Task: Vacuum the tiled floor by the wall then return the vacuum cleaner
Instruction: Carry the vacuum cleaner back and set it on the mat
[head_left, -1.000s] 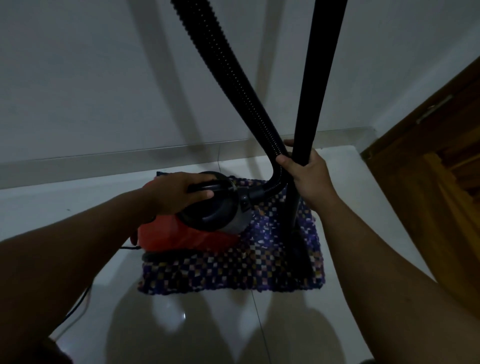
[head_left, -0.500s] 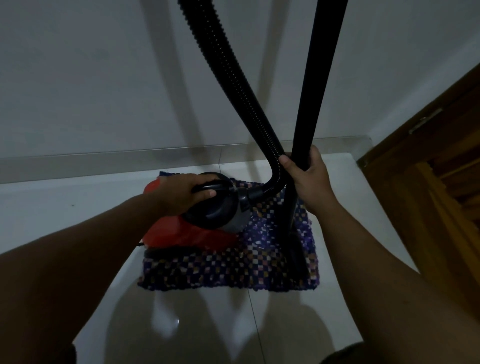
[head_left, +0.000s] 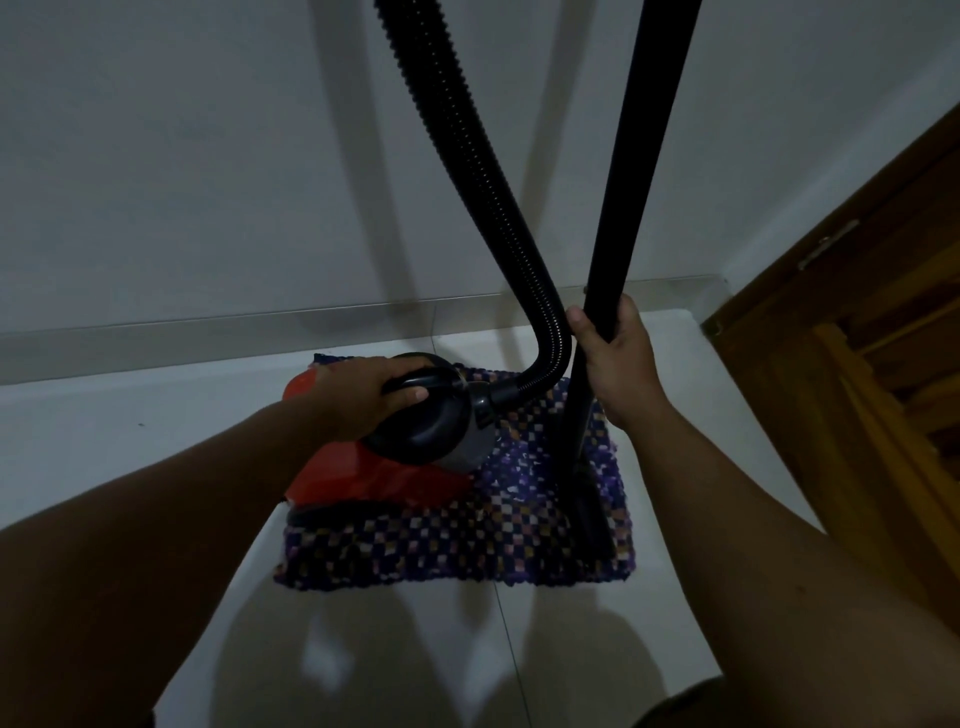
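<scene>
A red and black canister vacuum cleaner (head_left: 374, 478) sits on a purple checkered mat (head_left: 467, 545) close to the wall. My left hand (head_left: 369, 389) is closed around its black carry handle on top. My right hand (head_left: 618, 353) grips the upright black wand (head_left: 639, 156). The wand's floor head (head_left: 589, 512) rests on the mat's right side. A ribbed black hose (head_left: 467, 182) rises from the vacuum's front and leaves the frame at the top.
The white tiled floor (head_left: 130, 431) meets a grey skirting (head_left: 208, 332) and a pale wall behind the mat. A wooden door and frame (head_left: 857, 322) stand at the right. A tile joint runs toward me below the mat.
The view has shifted slightly, and my right hand has slid a little up the wand. My left hand stays on the handle and the vacuum stays on the mat.
</scene>
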